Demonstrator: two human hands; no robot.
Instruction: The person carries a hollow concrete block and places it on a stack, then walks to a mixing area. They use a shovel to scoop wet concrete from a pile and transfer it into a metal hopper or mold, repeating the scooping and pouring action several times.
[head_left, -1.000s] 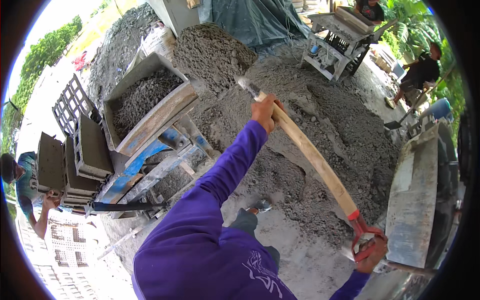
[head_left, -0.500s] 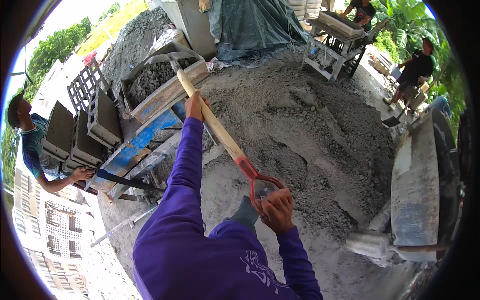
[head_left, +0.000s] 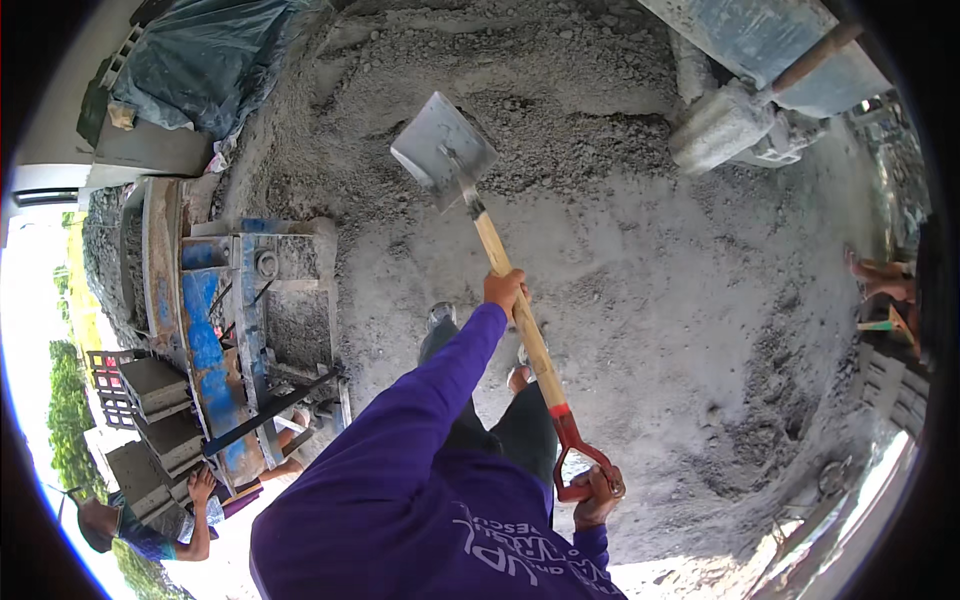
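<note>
I hold a shovel [head_left: 495,243] in both hands. It has a square metal blade, a pale wooden shaft and a red D-shaped grip. My left hand [head_left: 507,291] is wrapped round the middle of the shaft. My right hand [head_left: 599,494] is closed on the red grip, close to my body. The blade [head_left: 443,148] is over the near edge of a heap of grey sand mix [head_left: 560,110], its face bare of material. Whether the blade touches the heap I cannot tell.
At left stands a blue-painted metal frame [head_left: 207,345] with a black lever. A person [head_left: 130,520] is beside it, near several grey hollow blocks [head_left: 160,430]. A dark tarp [head_left: 205,60] lies at upper left. A grey drum-like machine [head_left: 770,45] is at upper right.
My view has swung to the right and down. The shovel blade has moved from the trough on the blue frame to the heap's edge. Both hands keep their hold.
</note>
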